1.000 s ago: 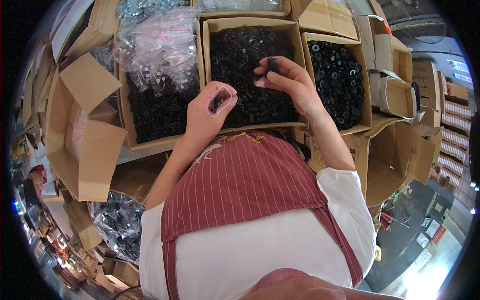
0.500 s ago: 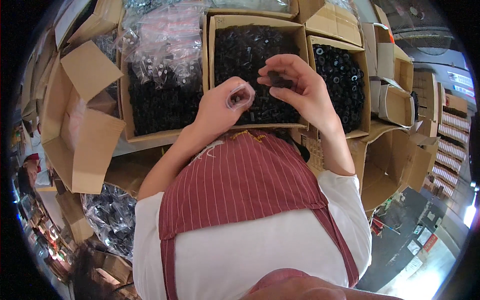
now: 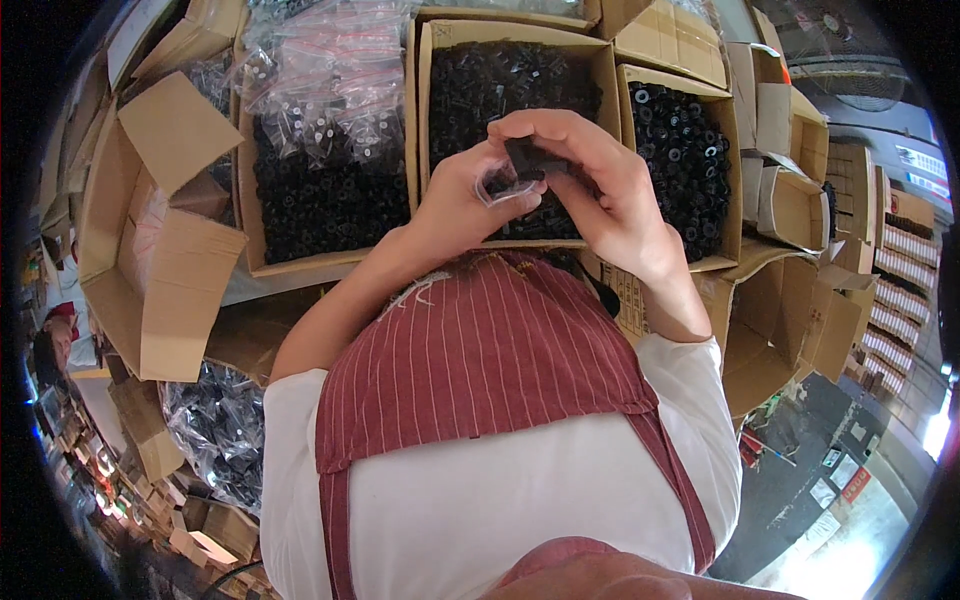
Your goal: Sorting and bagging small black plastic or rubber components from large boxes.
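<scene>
My left hand [image 3: 450,205] is closed around a small clear plastic bag [image 3: 492,194], its mouth held open and some dark pieces showing inside. Close beside it, my right hand [image 3: 610,190] grips a black plastic part [image 3: 525,155] between thumb and fingers, right at the bag's opening. The exact shape of that part is partly hidden by the fingers. Both hands are above a cardboard box [image 3: 424,120] full of small black parts [image 3: 500,85].
To the left, a box of black parts [image 3: 330,210] has clear zip bags [image 3: 330,80] piled over it. A box of black round pieces [image 3: 680,150] stands on the right. An open carton [image 3: 190,290] sits at the left, and a bag of black parts [image 3: 215,435] lies below it.
My right hand has moved left with the black part, up to the bag's mouth. My left hand has shifted slightly right, still holding the bag.
</scene>
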The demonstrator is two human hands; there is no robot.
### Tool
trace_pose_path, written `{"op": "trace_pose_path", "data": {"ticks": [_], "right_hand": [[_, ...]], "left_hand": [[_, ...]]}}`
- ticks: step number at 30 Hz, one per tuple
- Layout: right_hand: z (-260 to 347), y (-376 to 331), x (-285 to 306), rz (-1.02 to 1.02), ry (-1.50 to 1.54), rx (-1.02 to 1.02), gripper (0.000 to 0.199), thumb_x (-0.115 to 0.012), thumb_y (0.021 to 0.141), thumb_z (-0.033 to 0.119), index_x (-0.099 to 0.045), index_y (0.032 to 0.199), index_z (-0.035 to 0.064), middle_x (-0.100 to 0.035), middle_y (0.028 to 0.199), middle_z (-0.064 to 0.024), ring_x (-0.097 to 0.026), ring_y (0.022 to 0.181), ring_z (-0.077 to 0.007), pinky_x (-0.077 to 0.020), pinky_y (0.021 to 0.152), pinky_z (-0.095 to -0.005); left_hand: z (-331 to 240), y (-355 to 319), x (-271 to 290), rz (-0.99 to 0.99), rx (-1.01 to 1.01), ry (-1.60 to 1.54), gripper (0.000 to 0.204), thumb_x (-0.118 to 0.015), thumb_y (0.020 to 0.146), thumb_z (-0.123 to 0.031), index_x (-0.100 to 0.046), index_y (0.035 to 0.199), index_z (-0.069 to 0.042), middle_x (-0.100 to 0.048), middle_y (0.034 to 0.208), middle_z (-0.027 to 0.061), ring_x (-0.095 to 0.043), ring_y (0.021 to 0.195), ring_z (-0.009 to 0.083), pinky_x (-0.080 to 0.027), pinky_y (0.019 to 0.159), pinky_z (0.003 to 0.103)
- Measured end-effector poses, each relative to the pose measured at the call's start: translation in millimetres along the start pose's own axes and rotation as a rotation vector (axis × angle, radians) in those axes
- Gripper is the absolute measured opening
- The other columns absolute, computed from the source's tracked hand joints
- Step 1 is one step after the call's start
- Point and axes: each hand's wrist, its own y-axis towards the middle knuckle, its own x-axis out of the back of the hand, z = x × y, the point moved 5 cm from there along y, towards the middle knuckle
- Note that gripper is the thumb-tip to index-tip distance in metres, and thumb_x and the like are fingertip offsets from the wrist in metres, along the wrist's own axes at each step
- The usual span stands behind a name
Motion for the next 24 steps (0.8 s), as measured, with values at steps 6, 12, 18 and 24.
{"op": "trace_pose_path", "data": {"ticks": [6, 12, 18, 24], "right_hand": [[0.6, 1.1, 0.3, 0.024, -0.002, 0.021, 0.062, -0.042, 0.072, -0.024, -0.059, 0.128, -0.0029, -0.062, 0.125, -0.0162, -0.064, 0.114, -0.0274, -0.0525, 0.093, -0.0355], [6.8, 7.9, 0.2, 0.042, 0.085, 0.110, 0.057, -0.044, 0.073, -0.023, -0.062, 0.123, -0.0016, -0.060, 0.129, -0.0162, -0.062, 0.119, -0.0258, -0.0505, 0.095, -0.0306], [-104.3, -0.2, 6.3, -0.081, -0.169, -0.237, 0.045, -0.061, 0.082, -0.007, -0.056, 0.126, 0.0023, -0.054, 0.122, -0.0166, -0.063, 0.111, -0.0277, -0.0537, 0.092, -0.0372], [-163.7, -35.9, -44.2, 0.376, -0.755, -0.122, 0.058, -0.073, 0.085, 0.044, -0.057, 0.123, 0.0034, -0.053, 0.113, -0.0271, -0.060, 0.102, -0.0430, -0.0515, 0.084, -0.0471]], "left_hand": [[-5.8, 0.7, 0.6, -0.049, -0.021, -0.019, 0.039, -0.074, 0.090, -0.011, -0.058, 0.124, -0.001, -0.064, 0.112, 0.0057, -0.059, 0.103, 0.0133, -0.049, 0.089, 0.030], [-8.6, 0.5, -1.3, -0.038, -0.075, 0.057, 0.035, -0.073, 0.087, -0.006, -0.059, 0.119, 0.000, -0.063, 0.113, 0.0071, -0.059, 0.105, 0.0136, -0.048, 0.092, 0.030], [-11.5, -0.3, 5.0, -0.032, -0.071, -0.166, 0.026, -0.071, 0.086, -0.001, -0.059, 0.110, -0.002, -0.060, 0.104, 0.0060, -0.060, 0.102, 0.0140, -0.048, 0.091, 0.030], [-15.1, -0.9, 9.2, -0.083, -0.150, -0.350, 0.025, -0.070, 0.088, -0.001, -0.058, 0.109, -0.002, -0.061, 0.104, 0.0061, -0.061, 0.101, 0.0156, -0.049, 0.090, 0.031]]}}
